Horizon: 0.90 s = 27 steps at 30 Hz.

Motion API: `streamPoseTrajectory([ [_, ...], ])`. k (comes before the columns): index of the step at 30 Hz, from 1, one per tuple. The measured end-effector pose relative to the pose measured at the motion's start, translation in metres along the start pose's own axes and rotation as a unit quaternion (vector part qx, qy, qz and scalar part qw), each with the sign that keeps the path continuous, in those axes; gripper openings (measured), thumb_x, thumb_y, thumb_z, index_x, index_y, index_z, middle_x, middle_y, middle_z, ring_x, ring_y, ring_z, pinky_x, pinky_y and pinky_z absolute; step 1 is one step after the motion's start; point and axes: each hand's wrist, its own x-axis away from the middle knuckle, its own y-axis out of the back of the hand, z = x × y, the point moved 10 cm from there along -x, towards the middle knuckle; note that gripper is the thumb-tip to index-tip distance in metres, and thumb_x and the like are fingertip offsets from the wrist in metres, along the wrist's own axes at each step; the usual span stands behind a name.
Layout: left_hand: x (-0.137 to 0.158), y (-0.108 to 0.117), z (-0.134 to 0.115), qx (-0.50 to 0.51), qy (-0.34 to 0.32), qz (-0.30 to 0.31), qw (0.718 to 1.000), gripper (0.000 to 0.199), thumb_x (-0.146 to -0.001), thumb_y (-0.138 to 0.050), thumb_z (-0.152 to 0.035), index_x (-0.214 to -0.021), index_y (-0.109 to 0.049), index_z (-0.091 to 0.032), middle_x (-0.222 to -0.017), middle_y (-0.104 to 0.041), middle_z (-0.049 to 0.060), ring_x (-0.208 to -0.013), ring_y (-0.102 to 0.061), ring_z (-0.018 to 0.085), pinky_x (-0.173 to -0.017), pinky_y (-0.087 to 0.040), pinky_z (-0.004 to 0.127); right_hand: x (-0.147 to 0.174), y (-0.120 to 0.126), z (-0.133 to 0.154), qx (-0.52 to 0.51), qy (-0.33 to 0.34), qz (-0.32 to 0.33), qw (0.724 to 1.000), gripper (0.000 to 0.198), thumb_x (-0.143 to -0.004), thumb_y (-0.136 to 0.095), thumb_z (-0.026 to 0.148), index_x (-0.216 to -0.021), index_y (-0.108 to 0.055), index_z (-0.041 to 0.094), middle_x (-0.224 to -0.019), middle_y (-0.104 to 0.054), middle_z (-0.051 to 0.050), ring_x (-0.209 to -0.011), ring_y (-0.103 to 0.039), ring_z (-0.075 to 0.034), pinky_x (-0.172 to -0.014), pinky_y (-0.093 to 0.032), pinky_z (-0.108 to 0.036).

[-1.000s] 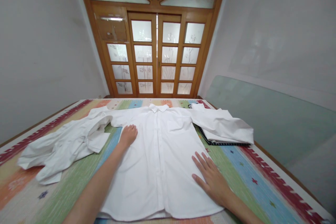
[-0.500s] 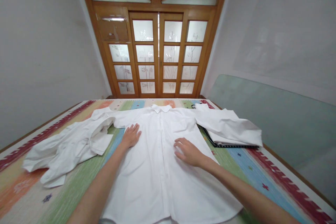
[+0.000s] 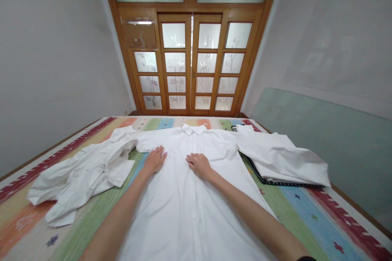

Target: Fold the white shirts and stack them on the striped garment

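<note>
A white button-up shirt (image 3: 171, 204) lies front up and spread out, its collar at the far end and its button placket running down the middle. My left hand (image 3: 155, 160) rests flat on the upper left of the shirt, fingers stretched out. Beside the placket, below the collar, my right hand (image 3: 199, 164) touches the fabric with fingers loosely bent and nothing visibly gripped. The right sleeve (image 3: 281, 157) stretches over a folded white and black cloth.
A crumpled white garment (image 3: 82, 175) lies to the left, against the shirt's left sleeve. Underneath is a striped, patterned cover (image 3: 88, 224). A pale green panel (image 3: 321, 138) stands along the right wall. Wooden doors (image 3: 191, 61) with glass panes are at the far end.
My right hand has moved left and farther up the shirt to the placket. My left hand stays nearly in place. The view has shifted slightly.
</note>
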Motion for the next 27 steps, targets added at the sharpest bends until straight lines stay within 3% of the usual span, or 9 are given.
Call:
streamPoseTrajectory([
  [10, -0.005, 0.004, -0.001, -0.019, -0.009, 0.017, 1.000, 0.051, -0.096, -0.031, -0.038, -0.137, -0.045, -0.011, -0.150, -0.041, 0.017, -0.141, -0.035, 0.025, -0.113, -0.027, 0.040, 0.010, 0.011, -0.028, 0.007, -0.084, 0.012, 0.996, 0.030, -0.090, -0.048, 0.023, -0.103, -0.075, 0.028, -0.102, -0.075, -0.005, -0.096, -0.068, -0.020, -0.083, -0.046, -0.028],
  [15, -0.024, 0.015, 0.000, 0.012, 0.032, 0.057, 0.998, 0.039, -0.087, -0.044, -0.034, -0.115, -0.063, -0.013, -0.126, -0.063, 0.021, -0.121, -0.057, 0.033, -0.098, -0.043, 0.044, -0.006, 0.015, -0.052, -0.160, -0.044, 0.002, 0.986, 0.031, -0.081, -0.052, 0.015, -0.095, -0.078, 0.023, -0.094, -0.077, -0.003, -0.091, -0.069, -0.019, -0.083, -0.047, -0.025],
  [17, -0.037, 0.021, -0.008, 0.046, 0.036, 0.043, 0.997, 0.033, -0.086, -0.046, -0.030, -0.107, -0.066, -0.013, -0.115, -0.068, 0.020, -0.113, -0.061, 0.034, -0.093, -0.046, 0.045, -0.022, 0.018, -0.070, -0.219, -0.040, -0.020, 0.975, 0.032, -0.079, -0.050, 0.011, -0.091, -0.079, 0.019, -0.091, -0.077, -0.004, -0.087, -0.069, -0.018, -0.082, -0.047, -0.024],
  [21, -0.068, 0.026, -0.045, 0.116, -0.028, -0.022, 0.993, 0.031, -0.085, -0.048, -0.023, -0.111, -0.064, -0.018, -0.122, -0.066, 0.012, -0.119, -0.057, 0.024, -0.102, -0.041, 0.035, -0.057, 0.032, -0.111, -0.229, -0.076, -0.127, 0.962, 0.033, -0.075, -0.050, 0.005, -0.089, -0.077, 0.018, -0.094, -0.076, -0.006, -0.086, -0.067, -0.017, -0.084, -0.047, -0.026],
  [24, -0.093, 0.019, -0.076, 0.269, -0.065, -0.073, 0.958, 0.033, -0.081, -0.054, -0.019, -0.113, -0.061, -0.019, -0.114, -0.070, 0.010, -0.107, -0.063, 0.021, -0.098, -0.044, 0.033, -0.081, 0.031, -0.133, -0.215, -0.135, -0.167, 0.953, 0.035, -0.074, -0.049, 0.003, -0.092, -0.076, 0.017, -0.091, -0.074, -0.006, -0.083, -0.065, -0.017, -0.083, -0.047, -0.026],
  [27, -0.119, -0.007, -0.086, 0.461, 0.018, -0.074, 0.884, 0.047, -0.078, -0.056, -0.014, -0.124, -0.052, -0.019, -0.105, -0.072, 0.007, -0.085, -0.069, 0.016, -0.083, -0.052, 0.030, -0.099, 0.020, -0.144, -0.199, -0.183, -0.180, 0.946, 0.039, -0.078, -0.045, 0.004, -0.103, -0.073, 0.015, -0.098, -0.072, -0.009, -0.092, -0.064, -0.017, -0.086, -0.045, -0.026],
])
